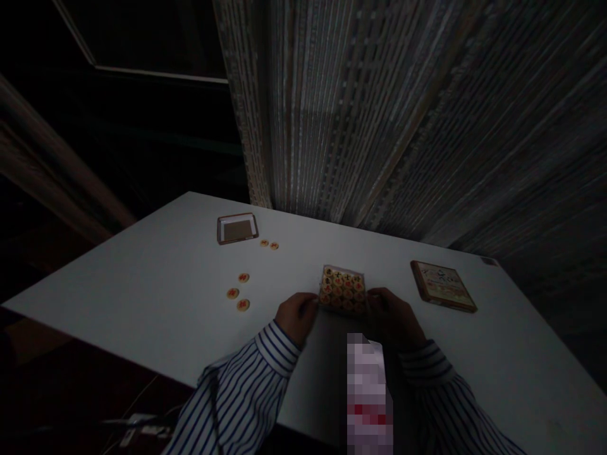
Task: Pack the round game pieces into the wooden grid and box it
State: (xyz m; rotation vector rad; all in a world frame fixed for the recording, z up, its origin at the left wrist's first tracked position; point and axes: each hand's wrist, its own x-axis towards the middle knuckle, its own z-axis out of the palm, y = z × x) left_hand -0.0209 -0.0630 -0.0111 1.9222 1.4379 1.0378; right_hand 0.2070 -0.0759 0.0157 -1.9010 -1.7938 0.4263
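A small clear plastic box of Chinese chess pieces [342, 289] lies on the white table in front of me, with round wooden pieces in rows showing red and black characters. My left hand [298, 316] is closed at its left edge, thumb and fingers pinched together there. On the opposite side my right hand [397, 316] grips the right edge, its fingers partly in shadow. Three loose chess pieces [243, 305] with red characters lie to the left of my left hand. Farther back, two more loose pieces [274, 246] rest beside an open tray.
The open shallow tray [220, 230] with a brown inner panel sits at the back left. A flat printed box [443, 284] lies to the right on the white table [142, 265]. Striped curtains [322, 126] hang behind the table. A pixelated patch covers something near the front edge.
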